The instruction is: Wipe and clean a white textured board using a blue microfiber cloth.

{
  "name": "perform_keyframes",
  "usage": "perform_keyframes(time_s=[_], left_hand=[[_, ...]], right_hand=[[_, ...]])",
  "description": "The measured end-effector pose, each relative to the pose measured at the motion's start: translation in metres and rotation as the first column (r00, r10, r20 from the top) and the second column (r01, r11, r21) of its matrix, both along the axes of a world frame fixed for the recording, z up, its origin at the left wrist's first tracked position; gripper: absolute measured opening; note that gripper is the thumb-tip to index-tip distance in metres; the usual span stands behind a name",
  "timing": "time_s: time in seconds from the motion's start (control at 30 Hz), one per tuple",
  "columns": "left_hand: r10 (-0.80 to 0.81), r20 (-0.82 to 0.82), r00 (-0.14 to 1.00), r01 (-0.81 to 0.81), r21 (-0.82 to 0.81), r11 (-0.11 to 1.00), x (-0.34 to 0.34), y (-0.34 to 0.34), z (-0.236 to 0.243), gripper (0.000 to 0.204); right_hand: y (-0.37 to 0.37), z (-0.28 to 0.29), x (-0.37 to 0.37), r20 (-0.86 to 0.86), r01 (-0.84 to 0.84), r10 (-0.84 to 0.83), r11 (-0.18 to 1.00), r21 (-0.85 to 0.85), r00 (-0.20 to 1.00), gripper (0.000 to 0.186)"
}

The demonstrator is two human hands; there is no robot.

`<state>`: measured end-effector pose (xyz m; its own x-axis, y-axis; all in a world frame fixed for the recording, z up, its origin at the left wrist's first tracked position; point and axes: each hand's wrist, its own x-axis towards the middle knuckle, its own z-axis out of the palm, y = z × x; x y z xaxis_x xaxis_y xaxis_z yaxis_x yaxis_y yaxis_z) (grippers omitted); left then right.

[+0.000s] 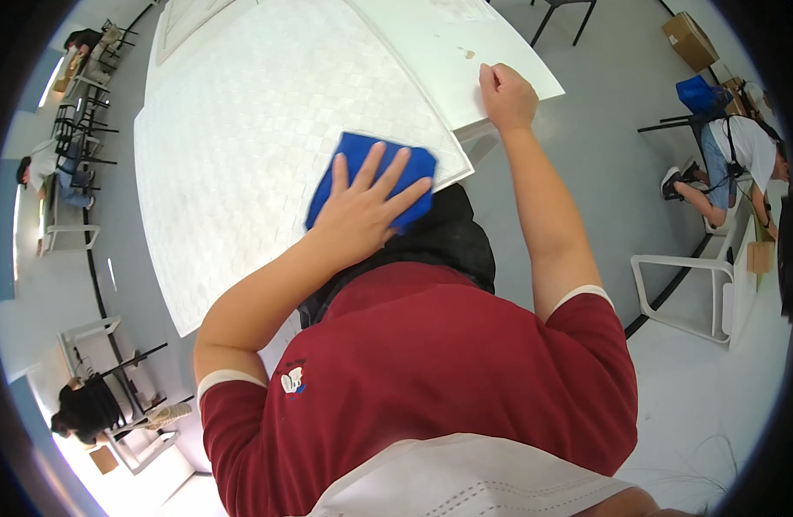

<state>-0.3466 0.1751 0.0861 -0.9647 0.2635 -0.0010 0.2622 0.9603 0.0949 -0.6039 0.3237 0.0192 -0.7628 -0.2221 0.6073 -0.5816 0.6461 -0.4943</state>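
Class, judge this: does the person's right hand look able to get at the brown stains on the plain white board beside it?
Probably yes: the right hand rests closed on the white board's edge, and the brown stains lie just beyond its knuckles, with nothing between them.

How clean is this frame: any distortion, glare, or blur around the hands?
Head view: strong fisheye bending of the table edges, black vignette at the corners; overexposed glare at lower left; left hand on the blue cloth and right hand both sharp.

Probably a classroom or workroom: white tables, chairs, seated people
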Motion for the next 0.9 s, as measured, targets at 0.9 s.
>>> perform_keyframes(time_s=[0.9], left_hand=[[0.358,-0.020,0.933,-0.357,-0.151,0.922,0.200,-0.108,-0.010,0.070]], right_hand=[[0.010,-0.008,-0.010,0.000,0.001,-0.001,0.994,0.113,1.000,0.040]])
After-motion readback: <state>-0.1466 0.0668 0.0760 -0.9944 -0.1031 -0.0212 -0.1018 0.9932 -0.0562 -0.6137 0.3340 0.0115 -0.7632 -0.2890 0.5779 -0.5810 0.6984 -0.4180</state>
